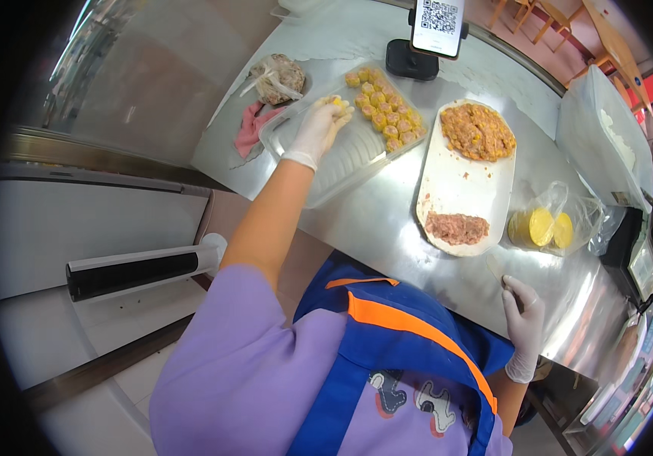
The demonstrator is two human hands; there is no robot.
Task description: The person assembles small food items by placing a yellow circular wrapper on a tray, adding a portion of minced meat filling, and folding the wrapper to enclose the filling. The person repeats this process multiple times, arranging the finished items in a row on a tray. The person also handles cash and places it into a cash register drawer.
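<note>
My gloved left hand (317, 131) is over a clear plastic tray (330, 169), its fingers closed around a small yellow dumpling (338, 102). Rows of open-topped yellow dumplings (386, 110) fill the tray's far right part. In my gloved right hand (524, 313), near the table's front edge, is a thin flat spatula (494, 267). Between the tray and a plastic bag of round yellow wrappers (541, 227) lies a white oval platter (465, 186). It carries an orange minced filling (478, 131) at its far end and pinkish minced meat (457, 228) at its near end.
A phone (437, 30) stands on a black holder (412, 61) at the back. Far left are a tied plastic bag of food (277, 78) and a pink cloth (253, 128). A translucent bin (599, 129) borders the metal table's right side, with a dark device (634, 247) nearer.
</note>
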